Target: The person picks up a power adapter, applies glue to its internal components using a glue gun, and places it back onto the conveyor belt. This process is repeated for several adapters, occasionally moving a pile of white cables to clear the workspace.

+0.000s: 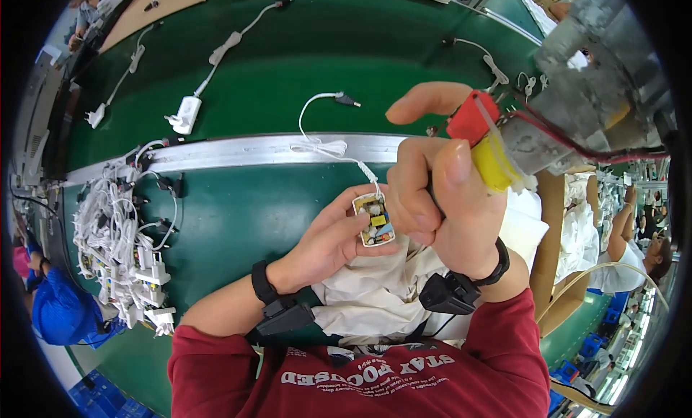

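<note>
Near the middle, my left hand (328,241) holds an opened white power adapter (374,220), its circuit board facing up. My thumb presses on the board's edge. A white cord (321,148) runs from the adapter across the metal rail to a black plug end. My right hand (458,201) is closed around the handle of a bulky tool with a stained grey barrel (530,147), a yellow band (495,162) and a red part (473,118). Its kind is not clear. The index finger stretches out beside the red part, and the handle is mostly hidden by the fingers.
Bundled white adapters with cords (119,238) are heaped at left on the green bench. Beyond the metal rail (216,152), white adapters (186,115) lie spaced along a green belt (288,64). Cream cloth (382,302) covers my lap. A cardboard box (555,252) stands at right; other people sit farther off.
</note>
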A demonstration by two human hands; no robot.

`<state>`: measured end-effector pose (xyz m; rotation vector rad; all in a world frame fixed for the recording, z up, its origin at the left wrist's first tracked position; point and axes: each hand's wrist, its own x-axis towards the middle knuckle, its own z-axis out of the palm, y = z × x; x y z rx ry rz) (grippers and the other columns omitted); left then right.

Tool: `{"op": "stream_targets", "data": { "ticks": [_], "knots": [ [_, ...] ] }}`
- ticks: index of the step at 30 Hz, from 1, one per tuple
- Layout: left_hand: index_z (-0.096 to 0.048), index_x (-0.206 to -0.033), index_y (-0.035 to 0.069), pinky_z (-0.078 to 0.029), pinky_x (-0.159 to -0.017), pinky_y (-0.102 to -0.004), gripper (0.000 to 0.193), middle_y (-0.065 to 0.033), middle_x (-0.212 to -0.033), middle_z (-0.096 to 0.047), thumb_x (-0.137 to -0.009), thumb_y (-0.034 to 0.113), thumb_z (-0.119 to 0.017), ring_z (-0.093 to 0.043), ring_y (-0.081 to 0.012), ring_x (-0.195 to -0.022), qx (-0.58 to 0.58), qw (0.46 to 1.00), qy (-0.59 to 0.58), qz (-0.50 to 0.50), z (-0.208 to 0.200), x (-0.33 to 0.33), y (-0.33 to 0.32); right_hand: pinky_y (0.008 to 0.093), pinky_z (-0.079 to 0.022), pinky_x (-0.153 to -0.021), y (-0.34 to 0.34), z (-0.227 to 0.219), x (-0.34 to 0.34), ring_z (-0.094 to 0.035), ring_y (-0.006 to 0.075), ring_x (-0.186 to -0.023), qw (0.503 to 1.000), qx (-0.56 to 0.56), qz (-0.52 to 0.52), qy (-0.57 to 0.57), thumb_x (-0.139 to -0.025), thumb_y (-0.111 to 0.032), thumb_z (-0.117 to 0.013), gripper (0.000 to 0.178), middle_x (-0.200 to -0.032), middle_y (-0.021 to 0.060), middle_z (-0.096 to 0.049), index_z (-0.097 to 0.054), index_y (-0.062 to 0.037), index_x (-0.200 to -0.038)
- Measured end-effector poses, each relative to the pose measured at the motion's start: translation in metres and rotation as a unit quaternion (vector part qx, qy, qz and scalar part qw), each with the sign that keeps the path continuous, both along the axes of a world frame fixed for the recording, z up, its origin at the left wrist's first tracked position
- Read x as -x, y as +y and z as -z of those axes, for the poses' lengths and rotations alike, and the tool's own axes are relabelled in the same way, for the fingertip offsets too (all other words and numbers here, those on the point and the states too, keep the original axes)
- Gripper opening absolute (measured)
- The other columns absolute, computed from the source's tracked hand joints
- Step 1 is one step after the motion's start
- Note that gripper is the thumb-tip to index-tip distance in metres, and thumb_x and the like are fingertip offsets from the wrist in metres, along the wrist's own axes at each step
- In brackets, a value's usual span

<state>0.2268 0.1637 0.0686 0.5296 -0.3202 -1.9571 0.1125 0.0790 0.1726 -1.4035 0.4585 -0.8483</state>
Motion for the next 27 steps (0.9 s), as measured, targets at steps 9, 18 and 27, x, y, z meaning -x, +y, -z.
{"op": "stream_targets", "data": {
  "ticks": [9, 18, 27],
  "knots": [
    [-0.046, -0.115, 0.003, -0.047, -0.073, -0.0286, 0.029, -0.0111, -0.102, -0.054, -0.087, 0.007, -0.053, -0.057, -0.0157, -0.091, 0.29, 0.856, -0.416, -0.098, -0.051, -0.036, -0.098, 0.0213, -0.026, -0.036, 0.01, -0.013, -0.006, -0.03, 0.0059, -0.037, 0.997, -0.068, -0.001, -0.019, -0.094, -0.039, -0.046, 0.042, -0.05, -0.0011, -0.034, -0.038, 0.0004, -0.107],
    [-0.05, -0.107, -0.002, -0.047, -0.08, -0.0391, 0.038, -0.0202, -0.104, -0.054, -0.075, 0.014, -0.063, -0.055, -0.0365, -0.094, 0.388, 0.437, -0.798, -0.149, 0.011, -0.058, -0.157, 0.0214, -0.027, -0.036, 0.011, -0.016, -0.012, -0.03, 0.006, -0.038, 0.998, -0.048, -0.023, -0.026, -0.095, -0.037, -0.046, 0.038, -0.051, -0.0008, -0.034, -0.04, -0.0006, -0.104],
    [-0.055, -0.104, 0.001, -0.051, -0.071, -0.0353, 0.042, -0.0151, -0.102, -0.058, -0.073, 0.025, -0.07, -0.059, -0.0304, -0.092, 0.109, 0.142, -0.976, -0.12, -0.046, -0.166, -0.077, 0.0211, -0.028, -0.037, 0.004, -0.018, -0.009, -0.031, 0.0052, -0.039, 0.999, -0.05, -0.017, -0.014, -0.095, -0.031, -0.046, 0.031, -0.051, -0.001, -0.035, -0.041, -0.001, -0.102]
  ]
}}
